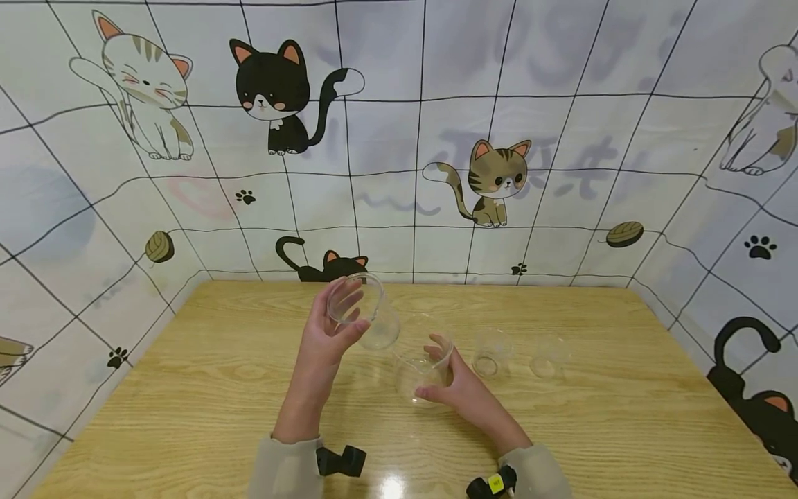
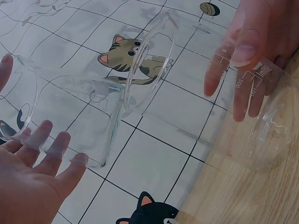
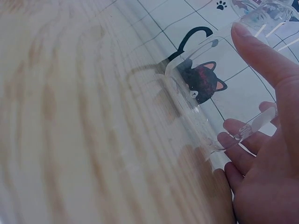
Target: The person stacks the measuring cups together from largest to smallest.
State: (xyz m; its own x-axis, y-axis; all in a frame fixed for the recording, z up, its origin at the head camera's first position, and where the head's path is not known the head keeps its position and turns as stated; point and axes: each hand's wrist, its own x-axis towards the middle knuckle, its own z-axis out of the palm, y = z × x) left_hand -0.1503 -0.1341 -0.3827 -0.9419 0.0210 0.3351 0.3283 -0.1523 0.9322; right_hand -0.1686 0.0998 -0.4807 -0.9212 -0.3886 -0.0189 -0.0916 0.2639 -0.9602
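Note:
My left hand (image 1: pixel 327 339) holds a clear beaker (image 1: pixel 382 333) tilted above the table, its fingers and thumb around one end. To its right, my right hand (image 1: pixel 464 388) grips a larger clear beaker (image 1: pixel 408 364), fingers on the far side and thumb on the near side. White measuring marks show on that larger beaker (image 2: pixel 210 126) in the left wrist view. There the tilted beaker (image 2: pixel 77 119) comes close to the larger one's rim; I cannot tell whether they touch. Both beakers look see-through, and any contents are hard to make out.
Two smaller clear beakers (image 1: pixel 492 357) (image 1: pixel 548 360) stand on the wooden table (image 1: pixel 187 388), right of my right hand. A white cloth (image 1: pixel 386 138) with grid lines and cartoon cats hangs behind the table and along both sides.

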